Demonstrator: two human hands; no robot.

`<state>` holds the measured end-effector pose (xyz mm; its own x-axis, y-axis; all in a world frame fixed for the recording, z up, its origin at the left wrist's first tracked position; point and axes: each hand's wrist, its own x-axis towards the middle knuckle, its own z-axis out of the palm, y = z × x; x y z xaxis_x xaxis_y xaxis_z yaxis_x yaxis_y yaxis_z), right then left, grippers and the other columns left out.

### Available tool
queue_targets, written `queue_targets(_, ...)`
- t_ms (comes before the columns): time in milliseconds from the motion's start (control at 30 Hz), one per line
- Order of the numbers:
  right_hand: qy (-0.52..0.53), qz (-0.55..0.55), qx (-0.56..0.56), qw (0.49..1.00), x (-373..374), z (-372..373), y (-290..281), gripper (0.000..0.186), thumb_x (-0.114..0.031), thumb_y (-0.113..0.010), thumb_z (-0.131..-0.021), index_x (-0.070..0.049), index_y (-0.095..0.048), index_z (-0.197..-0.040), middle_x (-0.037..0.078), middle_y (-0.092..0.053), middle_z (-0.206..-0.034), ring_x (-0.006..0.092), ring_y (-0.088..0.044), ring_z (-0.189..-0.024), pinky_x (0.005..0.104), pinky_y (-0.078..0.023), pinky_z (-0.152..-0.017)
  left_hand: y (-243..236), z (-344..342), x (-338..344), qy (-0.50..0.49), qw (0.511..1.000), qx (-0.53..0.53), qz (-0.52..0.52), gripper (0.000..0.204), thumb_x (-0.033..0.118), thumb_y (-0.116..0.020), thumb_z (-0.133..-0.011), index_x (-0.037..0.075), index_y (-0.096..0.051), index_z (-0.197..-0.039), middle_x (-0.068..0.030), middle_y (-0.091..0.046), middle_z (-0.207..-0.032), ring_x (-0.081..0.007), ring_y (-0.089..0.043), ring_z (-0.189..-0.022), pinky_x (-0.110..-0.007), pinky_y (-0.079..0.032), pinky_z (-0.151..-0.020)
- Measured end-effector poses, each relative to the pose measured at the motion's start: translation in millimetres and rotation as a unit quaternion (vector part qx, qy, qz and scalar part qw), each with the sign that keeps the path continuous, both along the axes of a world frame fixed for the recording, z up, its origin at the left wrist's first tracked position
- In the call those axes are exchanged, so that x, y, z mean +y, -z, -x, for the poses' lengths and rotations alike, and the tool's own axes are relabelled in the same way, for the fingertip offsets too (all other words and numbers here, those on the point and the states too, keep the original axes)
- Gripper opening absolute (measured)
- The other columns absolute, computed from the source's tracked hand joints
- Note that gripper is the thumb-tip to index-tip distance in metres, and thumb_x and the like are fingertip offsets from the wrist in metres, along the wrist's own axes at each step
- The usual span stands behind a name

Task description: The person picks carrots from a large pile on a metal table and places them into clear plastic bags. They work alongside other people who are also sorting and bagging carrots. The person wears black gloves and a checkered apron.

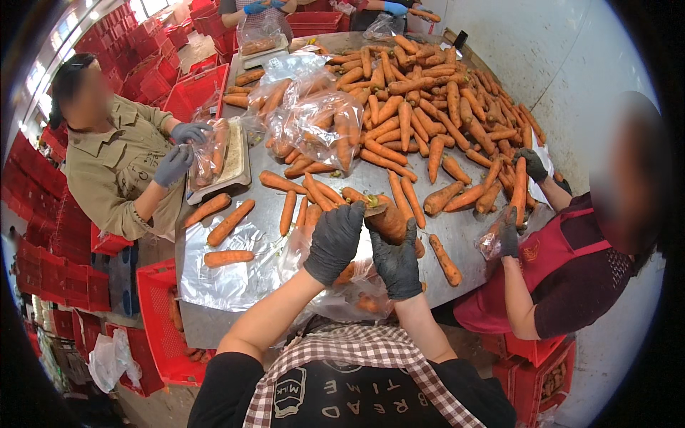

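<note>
My left hand (334, 241) in a black glove is closed on a small knife, its blade (374, 211) against the leafy top of a thick carrot (385, 223). My right hand (396, 262), also black-gloved, grips that carrot. Below both hands lies a clear plastic bag (328, 292) with carrots inside. Loose carrots lie just beyond my hands, among them one (446, 262) to the right of my right hand and several on the steel table (457, 221).
A co-worker at left (121, 164) handles a bagged bundle over a scale (235, 164); another at right (542, 278) holds carrots. A big carrot pile (428, 100) and bagged carrots (314, 121) cover the far side. A red crate (153, 321) stands at the table's left. More workers are at the far end.
</note>
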<state>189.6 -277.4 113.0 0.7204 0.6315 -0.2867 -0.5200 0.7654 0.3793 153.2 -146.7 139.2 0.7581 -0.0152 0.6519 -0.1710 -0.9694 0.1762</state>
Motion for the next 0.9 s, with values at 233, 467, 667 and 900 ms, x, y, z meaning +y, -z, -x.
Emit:
queue_targets(233, 0.008, 0.031, -0.029, 0.999, 2.2, 1.2, -1.5, 0.059, -0.029, -0.061, -0.082, 0.001, -0.033, -0.125, 0.020, -0.041, -0.123, 0.0291, -0.043, -0.114, 0.0376, -0.041, -0.096, -4.7, -7.5, 0.9, 0.006, 1.000, -0.002, 0.014, 0.032, 0.003, -0.052, -0.072, 0.003, -0.049, -0.104, -0.0089, -0.049, -0.076, -0.0254, -0.050, -0.070, -0.036, -0.041, -0.064)
queue_targets(467, 0.006, 0.082, -0.055, 0.995, -0.7, 18.7, -19.8, 0.049, -0.032, -0.057, -0.084, -0.001, -0.040, -0.117, 0.017, -0.048, -0.111, 0.0280, -0.050, -0.104, 0.0376, -0.046, -0.091, 32.7, -22.5, 70.1, -0.126, 0.974, 0.115, 0.147, 0.015, 0.010, -0.050, -0.080, 0.001, -0.051, -0.092, -0.0164, -0.057, -0.080, -0.0286, -0.058, -0.072, -0.038, -0.044, -0.061)
queue_targets(667, 0.042, 0.140, -0.111, 0.983, -1.8, 1.6, -8.6, 0.042, -0.026, -0.062, -0.080, -0.004, -0.044, -0.112, 0.013, -0.050, -0.110, 0.0280, -0.049, -0.106, 0.0429, -0.043, -0.093, 92.9, 46.8, 124.4, -0.187, 0.971, 0.091, 0.115, 0.022, 0.008, -0.049, -0.077, 0.003, -0.054, -0.098, -0.0187, -0.058, -0.083, -0.0349, -0.056, -0.077, -0.043, -0.044, -0.067)
queue_targets(900, 0.048, 0.143, -0.287, 0.946, -11.8, 4.8, -12.0, 0.049, 0.008, -0.063, -0.065, -0.018, -0.050, -0.106, 0.005, -0.051, -0.108, 0.0257, -0.035, -0.123, 0.0504, -0.030, -0.103, 139.6, 141.2, 156.9, -0.262, 0.853, 0.446, 0.071, 0.037, 0.026, -0.063, -0.073, 0.007, -0.056, -0.104, -0.0173, -0.058, -0.093, -0.0318, -0.056, -0.088, -0.045, -0.044, -0.076)
